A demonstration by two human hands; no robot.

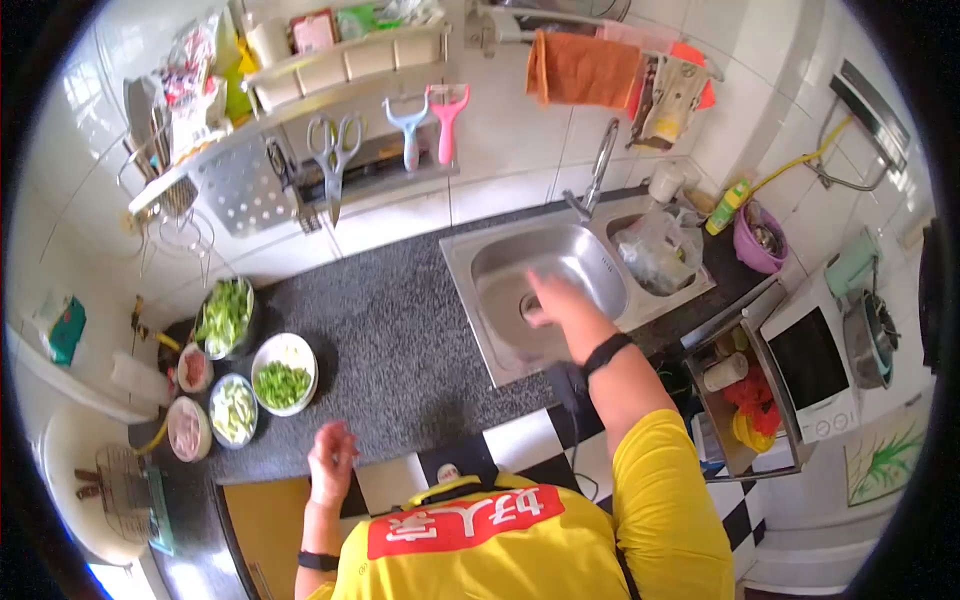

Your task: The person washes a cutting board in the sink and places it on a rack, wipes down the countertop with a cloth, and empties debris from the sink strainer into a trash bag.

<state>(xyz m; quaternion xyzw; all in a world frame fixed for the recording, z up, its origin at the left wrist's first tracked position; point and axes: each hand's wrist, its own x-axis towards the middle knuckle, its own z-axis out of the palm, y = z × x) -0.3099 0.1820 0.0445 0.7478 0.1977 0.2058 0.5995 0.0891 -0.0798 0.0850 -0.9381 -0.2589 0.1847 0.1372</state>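
Sink [500, 262], shiny grey metal, empty right hand [560, 303] above, empty left hand [332, 462] half-curled

- I see the right hand [556, 302] over the steel sink [500, 255].
- The left hand [332, 462] hangs near the counter [390, 330] edge.
- Chopped greens [281, 385] sit in a white bowl [312, 372].

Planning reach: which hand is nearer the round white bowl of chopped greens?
Left: the left hand is near the bowl, not touching; the right hand is farther, over the silver metal sink.
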